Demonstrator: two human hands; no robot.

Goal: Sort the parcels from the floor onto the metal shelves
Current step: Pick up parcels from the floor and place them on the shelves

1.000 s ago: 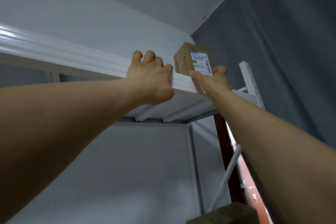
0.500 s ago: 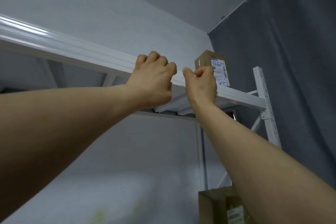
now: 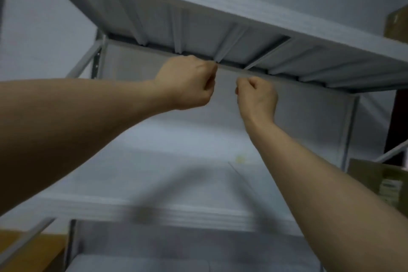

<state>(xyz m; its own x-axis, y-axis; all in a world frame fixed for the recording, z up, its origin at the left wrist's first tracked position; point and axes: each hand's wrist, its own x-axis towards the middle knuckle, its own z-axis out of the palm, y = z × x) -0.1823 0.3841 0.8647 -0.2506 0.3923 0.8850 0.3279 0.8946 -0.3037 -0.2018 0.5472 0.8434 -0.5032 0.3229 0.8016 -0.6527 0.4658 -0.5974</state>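
Observation:
I see the white metal top shelf (image 3: pixel 220 2) from below, its ribbed underside filling the upper frame. A brown cardboard parcel (image 3: pixel 396 24) stands on it at the far right, cut off by the frame edge. My left hand (image 3: pixel 187 83) is a loose fist below the shelf, holding nothing. My right hand (image 3: pixel 257 97) is curled shut just to its right, also with nothing in it. Both hands hang apart from the shelf and the parcel.
A lower white shelf (image 3: pixel 154 212) runs across the bottom, blurred. Another cardboard box (image 3: pixel 379 181) sits on that level at the right. A brown surface (image 3: pixel 28 252) shows at the bottom left. Shelf uprights stand left (image 3: pixel 97 62) and right (image 3: pixel 348 130).
Both hands have come off the top shelf edge and dropped below it, fingers curled. The view has tilted down and left, so the parcel now sits at the frame's right edge.

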